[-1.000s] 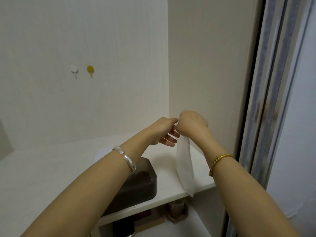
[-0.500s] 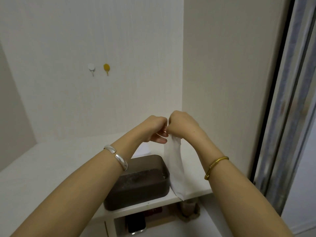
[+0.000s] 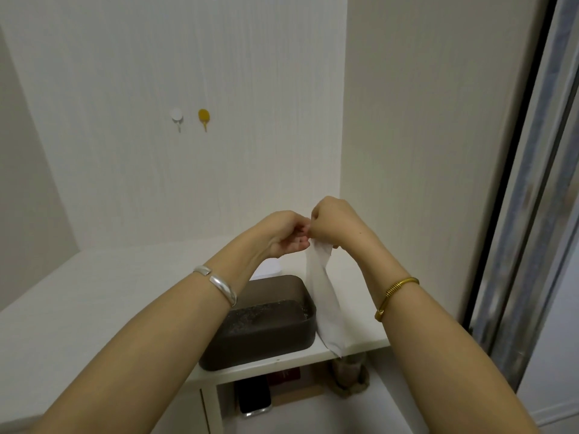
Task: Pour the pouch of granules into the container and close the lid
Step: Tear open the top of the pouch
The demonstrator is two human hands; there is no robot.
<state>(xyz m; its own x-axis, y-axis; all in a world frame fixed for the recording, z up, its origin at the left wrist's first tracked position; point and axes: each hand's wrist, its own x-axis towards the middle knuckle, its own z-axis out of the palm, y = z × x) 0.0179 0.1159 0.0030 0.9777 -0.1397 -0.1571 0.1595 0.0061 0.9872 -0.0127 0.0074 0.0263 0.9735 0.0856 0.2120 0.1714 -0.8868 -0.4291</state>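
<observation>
Head view: limp, seemingly papery pouch (image 3: 324,296)

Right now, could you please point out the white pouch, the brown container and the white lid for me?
white pouch (image 3: 326,296): head view, middle of the hanging pouch body.
brown container (image 3: 266,343): head view, its near outer wall.
white lid (image 3: 270,268): head view, visible corner behind the container.

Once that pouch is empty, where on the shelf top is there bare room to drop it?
Bare shelf top stretches left of the brown container to the side wall. Crowded: the right end, where the pouch hangs by the container, and behind it, where a white lid lies.
</observation>
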